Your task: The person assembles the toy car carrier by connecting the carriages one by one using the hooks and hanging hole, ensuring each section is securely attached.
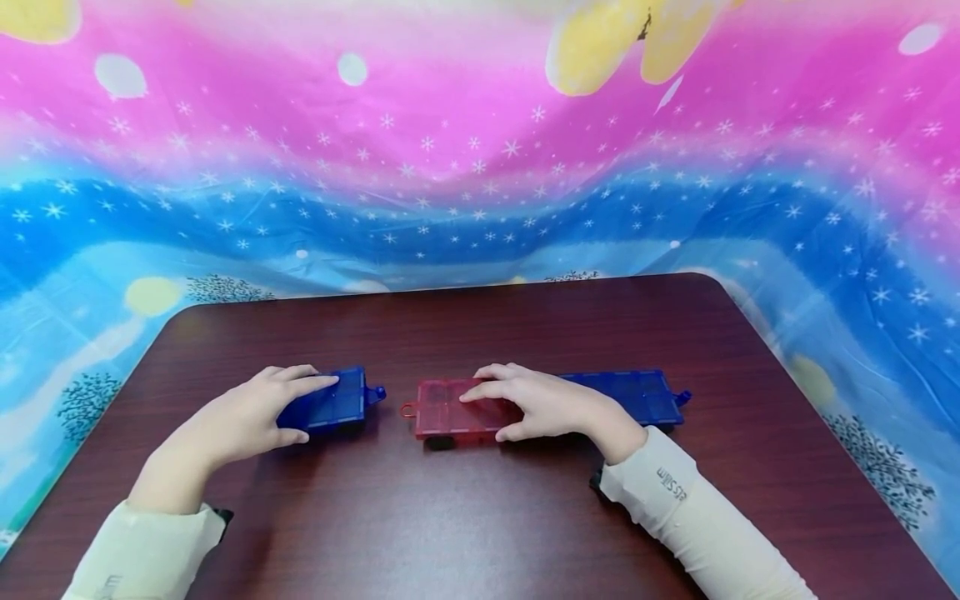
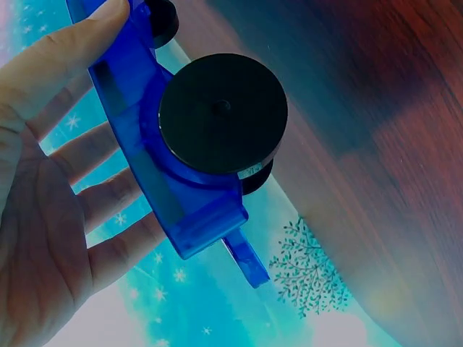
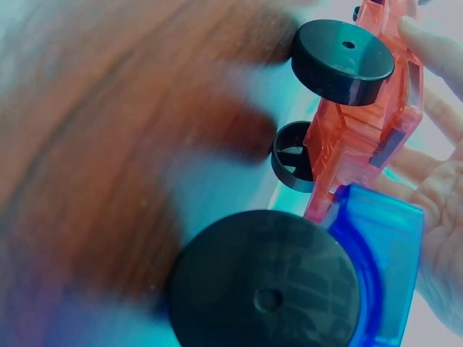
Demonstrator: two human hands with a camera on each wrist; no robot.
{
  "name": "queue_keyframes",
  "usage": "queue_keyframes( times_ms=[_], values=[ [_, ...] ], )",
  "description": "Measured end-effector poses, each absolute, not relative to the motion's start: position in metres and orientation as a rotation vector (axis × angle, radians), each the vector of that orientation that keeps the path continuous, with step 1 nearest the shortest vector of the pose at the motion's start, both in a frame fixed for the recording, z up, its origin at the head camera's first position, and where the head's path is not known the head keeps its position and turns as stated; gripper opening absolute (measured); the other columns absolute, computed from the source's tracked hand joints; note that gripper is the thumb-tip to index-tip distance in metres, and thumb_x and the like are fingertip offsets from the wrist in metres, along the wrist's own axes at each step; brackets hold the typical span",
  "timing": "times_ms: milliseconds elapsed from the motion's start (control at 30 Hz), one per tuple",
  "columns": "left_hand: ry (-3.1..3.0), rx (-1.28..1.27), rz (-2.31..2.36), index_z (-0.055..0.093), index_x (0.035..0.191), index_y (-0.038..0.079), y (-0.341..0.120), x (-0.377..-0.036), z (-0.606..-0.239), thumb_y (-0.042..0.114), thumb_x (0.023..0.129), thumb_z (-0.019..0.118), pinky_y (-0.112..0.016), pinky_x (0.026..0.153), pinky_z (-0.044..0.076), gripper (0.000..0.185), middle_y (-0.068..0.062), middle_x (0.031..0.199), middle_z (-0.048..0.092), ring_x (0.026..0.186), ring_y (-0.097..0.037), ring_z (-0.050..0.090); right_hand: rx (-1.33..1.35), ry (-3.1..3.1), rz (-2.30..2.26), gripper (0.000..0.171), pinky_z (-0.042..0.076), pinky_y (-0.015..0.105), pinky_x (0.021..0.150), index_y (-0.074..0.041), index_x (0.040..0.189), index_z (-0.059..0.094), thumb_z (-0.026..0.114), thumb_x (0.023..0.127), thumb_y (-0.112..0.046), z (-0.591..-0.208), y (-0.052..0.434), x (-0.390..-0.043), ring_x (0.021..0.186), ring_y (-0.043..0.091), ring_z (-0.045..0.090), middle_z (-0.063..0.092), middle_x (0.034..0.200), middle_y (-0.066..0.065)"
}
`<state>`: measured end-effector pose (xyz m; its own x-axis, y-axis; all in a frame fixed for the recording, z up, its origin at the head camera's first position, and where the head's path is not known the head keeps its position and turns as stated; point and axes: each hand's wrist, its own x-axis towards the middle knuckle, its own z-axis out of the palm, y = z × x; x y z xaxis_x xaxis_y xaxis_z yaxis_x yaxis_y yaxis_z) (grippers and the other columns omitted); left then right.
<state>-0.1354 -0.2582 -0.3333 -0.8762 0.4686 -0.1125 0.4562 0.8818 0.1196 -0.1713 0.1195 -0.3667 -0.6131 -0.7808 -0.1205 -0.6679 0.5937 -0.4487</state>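
In the head view my left hand (image 1: 251,412) grips a see-through blue toy car base (image 1: 341,404), thumb on the near side and fingers on the far side. A blue hitch knob (image 1: 378,392) sticks out from its right end. My right hand (image 1: 551,404) holds a see-through red toy car base (image 1: 442,408), whose wire loop (image 1: 408,409) points left toward that knob across a small gap. Behind the red one stands a second blue car base (image 1: 637,396); my hand hides where they meet. Black wheels (image 2: 224,112) fill the left wrist view.
All three bases are on a dark reddish-brown wooden table (image 1: 435,517) with rounded far corners. A pink and blue cloth (image 1: 480,192) printed with snowflakes hangs behind and around it.
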Motion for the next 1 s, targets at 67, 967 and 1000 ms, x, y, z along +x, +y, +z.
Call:
queue_keyframes(
  times_ms=[67,967,1000],
  values=[
    [2.902,0.707,0.133,0.049,0.135,0.021,-0.255,-0.134,-0.333,0.025,0.072,0.079,-0.054,0.083,0.048,0.070,-0.018,0.133,0.048,0.119,-0.041,0.043,-1.184,2.521,-0.521,0.061,0.046,0.038,0.093,-0.037,0.136,0.043,0.070,0.082,-0.031,-0.366,0.120,-0.171,0.128,0.018,0.036,0.031,0.147,0.001],
    [2.843,0.718,0.077,0.049,0.135,0.025,-0.239,-0.131,-0.345,0.027,0.072,0.078,-0.054,0.087,0.047,0.069,-0.014,0.136,0.047,0.124,-0.037,0.042,-1.162,2.519,-0.544,0.062,0.046,0.039,0.094,-0.037,0.136,0.042,0.070,0.082,-0.029,-0.366,0.120,-0.170,0.128,0.018,0.035,0.031,0.147,0.000],
    [2.842,0.722,0.078,0.049,0.135,0.025,-0.239,-0.131,-0.346,0.027,0.073,0.078,-0.053,0.087,0.047,0.069,-0.014,0.137,0.047,0.124,-0.037,0.042,-1.162,2.517,-0.547,0.062,0.046,0.039,0.094,-0.037,0.136,0.042,0.070,0.082,-0.029,-0.366,0.120,-0.170,0.128,0.018,0.035,0.031,0.147,0.000]
  ],
)
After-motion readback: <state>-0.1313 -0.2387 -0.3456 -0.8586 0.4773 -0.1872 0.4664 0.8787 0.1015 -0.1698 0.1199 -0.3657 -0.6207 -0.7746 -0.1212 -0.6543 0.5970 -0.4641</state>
